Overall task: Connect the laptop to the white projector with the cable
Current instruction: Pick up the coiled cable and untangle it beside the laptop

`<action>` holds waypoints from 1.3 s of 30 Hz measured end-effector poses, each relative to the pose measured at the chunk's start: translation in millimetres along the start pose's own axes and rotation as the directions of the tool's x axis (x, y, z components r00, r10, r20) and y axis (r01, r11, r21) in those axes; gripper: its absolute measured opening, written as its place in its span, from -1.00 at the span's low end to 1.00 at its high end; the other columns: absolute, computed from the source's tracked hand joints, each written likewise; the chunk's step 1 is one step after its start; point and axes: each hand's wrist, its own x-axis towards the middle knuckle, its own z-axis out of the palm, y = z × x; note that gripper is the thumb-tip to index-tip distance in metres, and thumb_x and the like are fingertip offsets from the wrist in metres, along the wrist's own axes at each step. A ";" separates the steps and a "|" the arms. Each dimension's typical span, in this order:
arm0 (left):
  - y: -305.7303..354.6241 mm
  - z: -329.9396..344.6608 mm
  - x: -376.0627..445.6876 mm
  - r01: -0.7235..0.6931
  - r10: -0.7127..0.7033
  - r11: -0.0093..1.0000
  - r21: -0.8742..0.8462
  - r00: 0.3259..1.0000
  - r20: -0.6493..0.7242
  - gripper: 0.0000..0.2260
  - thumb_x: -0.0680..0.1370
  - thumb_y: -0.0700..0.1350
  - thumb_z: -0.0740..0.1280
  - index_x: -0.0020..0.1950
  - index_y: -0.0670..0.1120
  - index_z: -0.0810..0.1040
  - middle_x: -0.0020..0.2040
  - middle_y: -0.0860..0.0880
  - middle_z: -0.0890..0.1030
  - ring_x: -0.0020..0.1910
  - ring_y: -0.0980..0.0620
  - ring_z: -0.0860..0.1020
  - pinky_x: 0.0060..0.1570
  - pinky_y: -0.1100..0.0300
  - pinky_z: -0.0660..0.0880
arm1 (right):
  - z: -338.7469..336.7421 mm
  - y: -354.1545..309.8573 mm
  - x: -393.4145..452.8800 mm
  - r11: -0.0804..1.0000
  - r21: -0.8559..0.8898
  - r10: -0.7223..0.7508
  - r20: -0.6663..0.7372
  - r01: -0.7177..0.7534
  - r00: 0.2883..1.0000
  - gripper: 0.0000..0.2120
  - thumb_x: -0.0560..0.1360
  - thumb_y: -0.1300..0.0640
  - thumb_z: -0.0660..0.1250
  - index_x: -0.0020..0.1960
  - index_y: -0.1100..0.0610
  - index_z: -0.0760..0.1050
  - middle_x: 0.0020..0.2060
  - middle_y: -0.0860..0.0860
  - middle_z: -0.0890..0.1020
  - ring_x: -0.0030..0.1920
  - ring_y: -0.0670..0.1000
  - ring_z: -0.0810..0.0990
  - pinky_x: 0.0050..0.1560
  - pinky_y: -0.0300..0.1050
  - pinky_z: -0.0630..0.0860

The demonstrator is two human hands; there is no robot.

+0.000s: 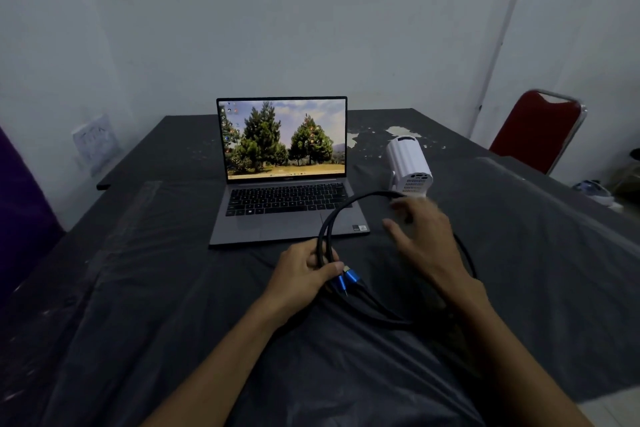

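An open grey laptop [287, 184] with a tree wallpaper stands on the dark table. Just to its right stands the white projector [408, 165], its port side facing me. My left hand [304, 274] grips a coiled black cable [337, 215] in front of the laptop. Both of the cable's blue plugs [348, 279] stick out beside my thumb. My right hand [422, 236], blurred and with fingers spread, hovers inside the cable loop, just below the projector. It holds nothing.
A black cloth [173, 288] covers the table. A red chair [536, 135] stands at the far right by the wall. A purple object [20, 218] lies at the left edge. Shoes [595, 191] sit on the floor at right.
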 end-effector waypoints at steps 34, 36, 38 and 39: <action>-5.2 -42.5 14.9 0.333 -0.254 0.489 -0.806 0.939 0.233 -0.70 0.68 -0.01 0.26 0.16 -0.20 0.65 -0.20 -0.06 0.60 -0.45 0.11 0.34 -0.51 0.27 0.31 | -28.0 -64.0 -72.7 0.963 0.231 -0.221 0.395 0.136 0.892 -0.86 0.53 0.20 0.50 0.03 -0.01 0.71 -0.14 -0.18 0.74 -0.09 -0.15 0.69 -0.03 -0.15 0.58; -7.0 -44.1 15.9 0.258 -0.250 0.645 -0.720 0.961 0.120 -0.76 0.68 -0.11 0.24 0.16 -0.20 0.64 -0.21 -0.06 0.58 -0.47 0.11 0.33 -0.49 0.25 0.27 | -35.4 -64.2 -73.2 0.963 0.164 -0.258 0.341 0.214 0.904 -0.86 0.50 0.22 0.55 0.02 0.03 0.73 -0.20 -0.20 0.69 -0.12 -0.11 0.64 -0.05 -0.10 0.54; -7.3 -47.4 15.8 0.176 -0.202 0.772 -0.611 0.979 0.026 -0.78 0.68 -0.16 0.23 0.17 -0.19 0.63 -0.23 -0.05 0.61 -0.49 0.10 0.34 -0.47 0.24 0.26 | -41.6 -63.9 -73.3 0.962 0.075 -0.274 0.316 0.264 0.908 -0.86 0.51 0.20 0.56 0.02 0.00 0.75 -0.22 -0.19 0.67 -0.10 -0.06 0.57 -0.02 -0.01 0.49; -6.5 -50.2 15.7 0.138 -0.175 0.811 -0.569 0.985 -0.010 -0.78 0.68 -0.17 0.23 0.17 -0.17 0.65 -0.25 -0.03 0.63 -0.49 0.10 0.36 -0.47 0.24 0.28 | -44.3 -64.4 -73.7 0.959 0.035 -0.277 0.306 0.280 0.911 -0.86 0.51 0.17 0.56 0.02 -0.04 0.75 -0.24 -0.21 0.65 -0.09 -0.06 0.52 -0.01 0.01 0.45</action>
